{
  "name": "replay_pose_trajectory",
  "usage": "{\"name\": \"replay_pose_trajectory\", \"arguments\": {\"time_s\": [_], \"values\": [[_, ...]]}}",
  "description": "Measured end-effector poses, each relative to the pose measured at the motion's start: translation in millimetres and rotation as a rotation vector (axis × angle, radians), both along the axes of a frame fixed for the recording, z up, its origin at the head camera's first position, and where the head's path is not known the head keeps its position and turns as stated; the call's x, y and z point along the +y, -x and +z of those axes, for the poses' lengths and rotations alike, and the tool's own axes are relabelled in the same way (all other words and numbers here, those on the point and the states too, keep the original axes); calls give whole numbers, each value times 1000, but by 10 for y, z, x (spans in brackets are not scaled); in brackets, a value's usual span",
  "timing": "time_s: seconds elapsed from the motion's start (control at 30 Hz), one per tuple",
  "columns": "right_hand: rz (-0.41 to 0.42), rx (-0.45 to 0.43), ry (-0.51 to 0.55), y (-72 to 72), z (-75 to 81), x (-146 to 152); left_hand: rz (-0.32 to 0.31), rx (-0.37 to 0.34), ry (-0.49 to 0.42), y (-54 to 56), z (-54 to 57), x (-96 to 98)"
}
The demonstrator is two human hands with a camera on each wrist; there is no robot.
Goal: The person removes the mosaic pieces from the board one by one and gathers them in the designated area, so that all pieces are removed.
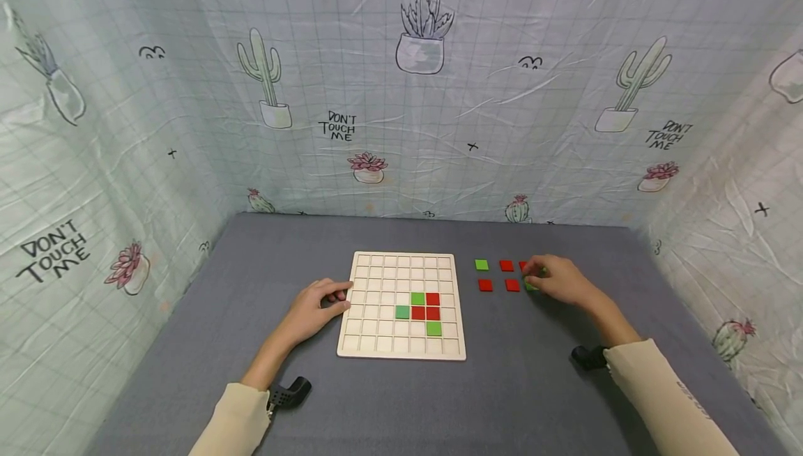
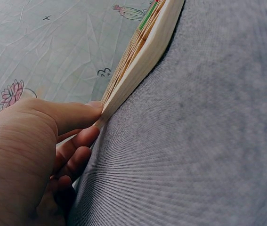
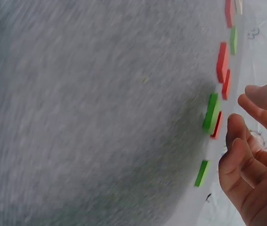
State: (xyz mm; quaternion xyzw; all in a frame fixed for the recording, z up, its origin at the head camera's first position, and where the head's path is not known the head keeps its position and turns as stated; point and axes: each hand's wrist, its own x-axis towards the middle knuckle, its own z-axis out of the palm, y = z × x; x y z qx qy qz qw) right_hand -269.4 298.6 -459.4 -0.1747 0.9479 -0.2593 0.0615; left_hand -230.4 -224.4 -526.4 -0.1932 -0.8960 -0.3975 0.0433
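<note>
A square wooden grid board (image 1: 376,330) lies flat on the table, several red and green tiles set in its cells, among them a green tile (image 1: 433,329). My left hand (image 1: 316,311) touches the board's left edge with thumb and forefinger set apart along it; in the left wrist view the thumb (image 2: 79,115) meets the rim and the other fingers curl below. My right hand (image 1: 560,280) hovers over the right end of the loose tiles, nearest a green tile (image 3: 212,112), partly covering some in the head view. Nothing shows between its slightly bent fingers (image 3: 237,157).
Loose tiles lie in two rows right of the board, including a light green tile (image 1: 481,265) and a red tile (image 1: 486,285). A cactus-print cloth (image 1: 470,107) hangs behind and beside the grey table (image 1: 401,400). Both wrists carry black camera mounts (image 1: 291,393).
</note>
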Motion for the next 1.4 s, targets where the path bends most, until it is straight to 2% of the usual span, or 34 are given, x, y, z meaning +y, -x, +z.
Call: {"name": "replay_pose_trajectory", "arguments": {"time_s": [0.27, 0.57, 0.77, 1.07, 1.4], "values": [[43, 56, -5, -7, 2, -154, -5, 1, 1, 5, -9, -6], [70, 74, -4, 9, 10, -375, -4, -2, 4, -2, -24, -20], [91, 78, 5, 1, 77, -528, -7, -3, 7, 2, -32, -24], [128, 64, 8, 76, 66, -730, -4, -14, 4, 10, -16, -13], [162, 64, 31, 108, 140, -1012, -6, -13, 5, 3, -8, -10]]}}
